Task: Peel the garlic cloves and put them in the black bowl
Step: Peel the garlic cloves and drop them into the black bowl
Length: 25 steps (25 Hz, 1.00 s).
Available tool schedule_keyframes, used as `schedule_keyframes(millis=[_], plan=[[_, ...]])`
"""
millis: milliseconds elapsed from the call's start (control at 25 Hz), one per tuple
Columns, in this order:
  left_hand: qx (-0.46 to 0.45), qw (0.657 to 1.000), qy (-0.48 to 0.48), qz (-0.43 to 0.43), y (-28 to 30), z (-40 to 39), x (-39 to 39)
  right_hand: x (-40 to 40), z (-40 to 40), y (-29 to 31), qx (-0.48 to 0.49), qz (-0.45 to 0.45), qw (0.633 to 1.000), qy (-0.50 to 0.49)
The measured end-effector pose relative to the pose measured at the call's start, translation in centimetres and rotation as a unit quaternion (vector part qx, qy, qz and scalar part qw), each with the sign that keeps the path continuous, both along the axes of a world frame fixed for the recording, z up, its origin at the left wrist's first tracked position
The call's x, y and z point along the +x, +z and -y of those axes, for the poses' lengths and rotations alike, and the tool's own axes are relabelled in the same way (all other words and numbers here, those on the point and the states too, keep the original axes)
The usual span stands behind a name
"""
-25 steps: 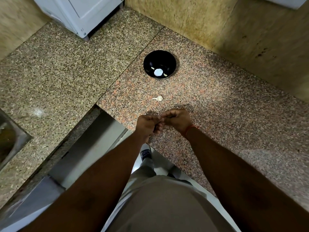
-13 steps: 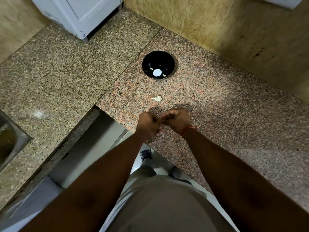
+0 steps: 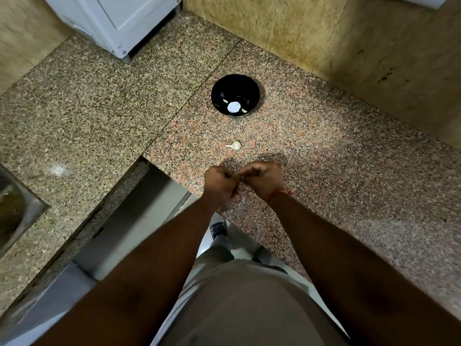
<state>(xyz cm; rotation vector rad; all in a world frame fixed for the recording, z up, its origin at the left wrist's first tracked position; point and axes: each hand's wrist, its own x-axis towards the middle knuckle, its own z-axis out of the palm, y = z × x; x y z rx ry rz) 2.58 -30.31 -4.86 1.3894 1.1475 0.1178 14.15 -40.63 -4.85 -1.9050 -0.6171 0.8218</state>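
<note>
While hands (image 3: 240, 179) pinch something, no writing reads.

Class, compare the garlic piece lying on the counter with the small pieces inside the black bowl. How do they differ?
The garlic piece on the counter has a stalk-like tail and lies alone; the small pieces in the black bowl are smooth slivers beside a white round patch. Both are pale and untouched by either hand.

Both arms are bare; a thin red thread (image 3: 279, 194) circles the right wrist, above grey-brown trousers (image 3: 239, 308) and a dark shoe (image 3: 218, 229).
</note>
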Motion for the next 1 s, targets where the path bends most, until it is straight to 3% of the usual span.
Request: schedule_keyframes(millis=[280, 760, 1000], plan=[[-0.094, 0.993, 0.055, 0.049, -0.3, -0.3, -0.3, 0.3, 0.2, 1.0, 0.028, -0.117, 0.991, -0.054], [-0.180, 0.976, 0.086, 0.091, -0.1, -0.3, 0.5, 2.1, 0.6, 0.3, 0.011, -0.135, 0.991, -0.019], [-0.180, 0.979, 0.047, 0.078, -0.1, -0.4, 1.3, 2.6, 0.7, 0.4, -0.002, -0.148, 0.989, 0.005]])
